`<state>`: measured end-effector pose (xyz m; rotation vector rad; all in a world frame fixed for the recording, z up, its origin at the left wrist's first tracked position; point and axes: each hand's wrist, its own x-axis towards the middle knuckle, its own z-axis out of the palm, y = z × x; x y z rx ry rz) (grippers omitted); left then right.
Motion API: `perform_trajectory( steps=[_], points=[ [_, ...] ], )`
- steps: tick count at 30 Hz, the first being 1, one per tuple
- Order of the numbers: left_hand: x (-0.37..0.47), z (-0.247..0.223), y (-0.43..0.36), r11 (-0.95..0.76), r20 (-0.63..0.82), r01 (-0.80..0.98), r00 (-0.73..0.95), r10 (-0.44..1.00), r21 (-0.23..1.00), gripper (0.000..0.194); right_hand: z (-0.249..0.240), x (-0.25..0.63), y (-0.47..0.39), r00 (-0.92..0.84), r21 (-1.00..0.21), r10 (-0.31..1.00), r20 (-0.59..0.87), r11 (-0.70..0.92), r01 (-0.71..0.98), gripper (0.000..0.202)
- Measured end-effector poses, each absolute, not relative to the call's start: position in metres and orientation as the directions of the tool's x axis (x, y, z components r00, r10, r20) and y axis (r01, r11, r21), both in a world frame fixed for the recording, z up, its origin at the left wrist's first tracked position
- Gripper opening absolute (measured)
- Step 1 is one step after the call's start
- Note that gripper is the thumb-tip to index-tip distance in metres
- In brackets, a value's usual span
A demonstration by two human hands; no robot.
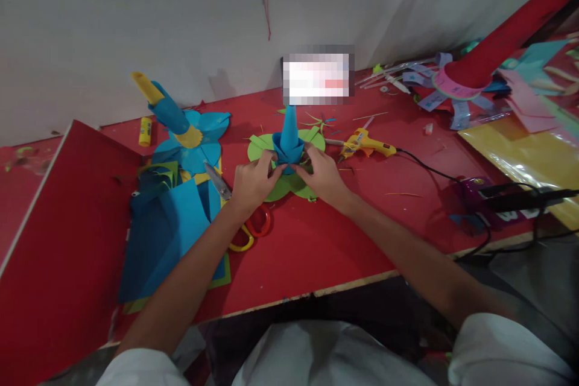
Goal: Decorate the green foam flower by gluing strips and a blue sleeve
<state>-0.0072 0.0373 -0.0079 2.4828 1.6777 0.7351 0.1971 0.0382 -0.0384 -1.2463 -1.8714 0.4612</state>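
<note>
A blue rolled paper piece (289, 132), a tall narrow cone with a wider wrapped collar at its foot, stands upright on a green petal-shaped paper base (284, 189). My left hand (254, 182) grips the collar from the left, thumb at its front lower edge. From the right, my right hand (324, 172) pinches the same collar, its thumb close to the other one. Scissors (219, 181) with red and yellow handles lie partly under my left wrist. To the left is a blue paper flower (199, 132) with a yellow rolled tip.
A yellow glue gun (368, 143) with a black cord lies right of the green base. Blue paper sheets (158, 241) and a glue stick (145, 131) are at left, beside a raised red panel (76, 241). A blurred screen (316, 75) stands against the wall.
</note>
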Motion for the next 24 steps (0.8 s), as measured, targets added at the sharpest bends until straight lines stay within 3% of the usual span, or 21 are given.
perform_trajectory(
  steps=[6, 8, 12, 17, 21, 24],
  points=[
    [-0.005, -0.001, 0.043, -0.358, 0.273, 0.820, 0.256, 0.927, 0.447, 0.067, -0.041, 0.198, 0.040, -0.164, -0.674, 0.885, 0.435, 0.441, 0.592, 0.044],
    [-0.006, -0.001, 0.046, -0.391, 0.285, 0.780, 0.281, 0.916, 0.488, 0.070, -0.041, 0.198, 0.040, -0.167, -0.675, 0.881, 0.444, 0.451, 0.585, 0.046],
    [-0.010, -0.005, 0.053, -0.453, 0.275, 0.646, 0.362, 0.891, 0.615, 0.071, -0.041, 0.198, 0.040, -0.174, -0.677, 0.875, 0.452, 0.464, 0.572, 0.048],
    [-0.015, -0.012, 0.056, -0.394, 0.204, 0.517, 0.387, 0.899, 0.760, 0.061, -0.041, 0.198, 0.040, -0.184, -0.677, 0.870, 0.458, 0.475, 0.562, 0.048],
    [-0.017, -0.017, 0.058, -0.397, 0.221, 0.425, 0.405, 0.887, 0.813, 0.046, -0.040, 0.199, 0.040, -0.203, -0.669, 0.868, 0.452, 0.481, 0.567, 0.047],
    [-0.016, -0.017, 0.057, -0.371, 0.192, 0.430, 0.405, 0.894, 0.823, 0.046, -0.040, 0.199, 0.040, -0.213, -0.658, 0.858, 0.467, 0.498, 0.565, 0.047]
  ],
)
